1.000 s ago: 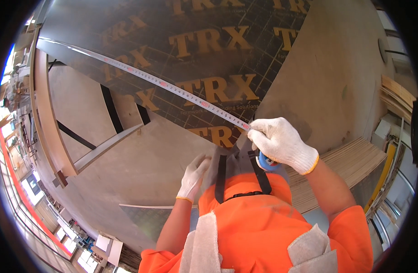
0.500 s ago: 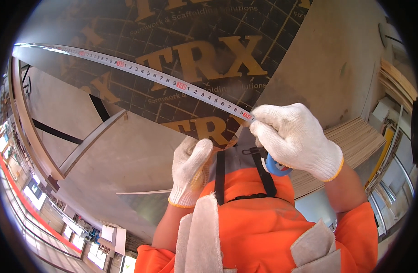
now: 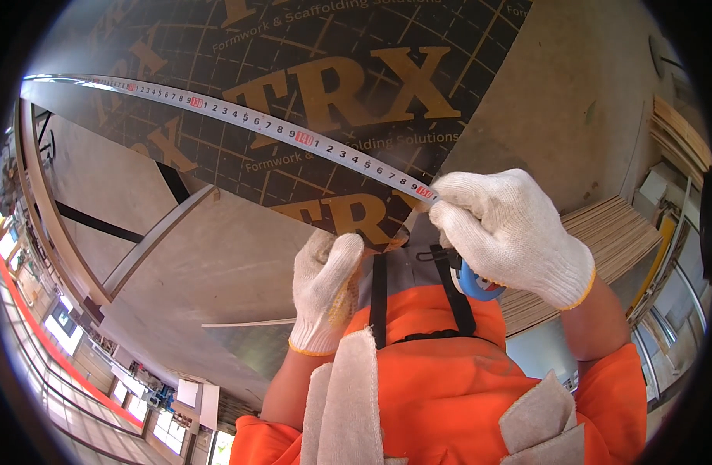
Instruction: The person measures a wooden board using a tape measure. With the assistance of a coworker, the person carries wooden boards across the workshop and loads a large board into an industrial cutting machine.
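A dark, gold-printed film-faced plywood panel (image 3: 317,182) stretches away in front of me, its near corner close to my body. My left hand (image 3: 325,287), in a white knit glove, is closed on the panel's near edge, thumb on top; its other fingers are mostly hidden. Across the panel runs the white blade of a tape measure (image 3: 251,118), from the far left down to my right hand (image 3: 518,236). That gloved hand pinches the blade just past the panel's right edge. Below it hangs the blue tape case (image 3: 477,284), partly covered by the hand.
Stacked plywood sheets (image 3: 580,260) lie on the right, with more boards (image 3: 677,136) farther off. On the left, a curved-looking metal frame (image 3: 158,240) with black straps stands beyond the panel over the grey floor (image 3: 216,267). A thin strip (image 3: 247,323) lies near my left forearm.
The view has shifted slightly, and my right hand sits a little farther right. Both hands keep their holds, and the tape blade stays stretched across the panel.
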A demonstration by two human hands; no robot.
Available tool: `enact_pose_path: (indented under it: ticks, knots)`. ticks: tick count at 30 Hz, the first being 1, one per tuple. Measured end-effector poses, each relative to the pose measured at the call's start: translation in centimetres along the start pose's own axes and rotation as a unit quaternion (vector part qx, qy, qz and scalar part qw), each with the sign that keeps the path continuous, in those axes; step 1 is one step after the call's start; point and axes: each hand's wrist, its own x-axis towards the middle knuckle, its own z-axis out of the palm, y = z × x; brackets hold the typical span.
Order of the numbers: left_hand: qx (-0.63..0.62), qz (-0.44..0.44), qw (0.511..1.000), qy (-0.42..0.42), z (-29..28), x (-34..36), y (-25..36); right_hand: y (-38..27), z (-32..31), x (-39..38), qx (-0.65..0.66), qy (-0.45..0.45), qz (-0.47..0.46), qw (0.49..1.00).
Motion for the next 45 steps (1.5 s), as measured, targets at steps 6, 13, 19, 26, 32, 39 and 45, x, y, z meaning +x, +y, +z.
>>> enact_pose_path:
  ticks: [6,13,19,26,32,39,45]
  knots:
    - [-0.005,0.001,1.000,-0.013,-0.8,0.5,-0.6,0.1,-0.4,0.1,0.005,-0.004,0.015,1.000]
    - [0.002,0.022,1.000,-0.009,-0.4,-0.4,-0.2,-0.9,-0.7,-0.7,0.006,0.019,0.015,1.000]
    - [0.051,0.297,0.930,0.210,-4.1,-1.9,1.7,-5.2,-1.2,-4.3,0.221,-0.098,-0.101,0.965]
    - [-0.051,0.367,0.922,0.110,2.9,-2.5,6.2,0.2,-7.2,-6.4,0.080,-0.146,-0.160,0.973]
    - [-0.252,0.201,0.944,-0.075,16.4,0.1,6.8,8.5,-16.8,-10.8,0.177,-0.116,-0.087,0.973]
    - [-0.210,0.180,0.959,-0.068,39.3,5.4,3.8,20.4,-30.9,-14.8,0.217,-0.046,-0.079,0.972]
    - [-0.085,0.124,0.954,-0.260,59.9,7.1,1.6,26.9,-40.8,-17.9,0.255,0.069,-0.078,0.961]
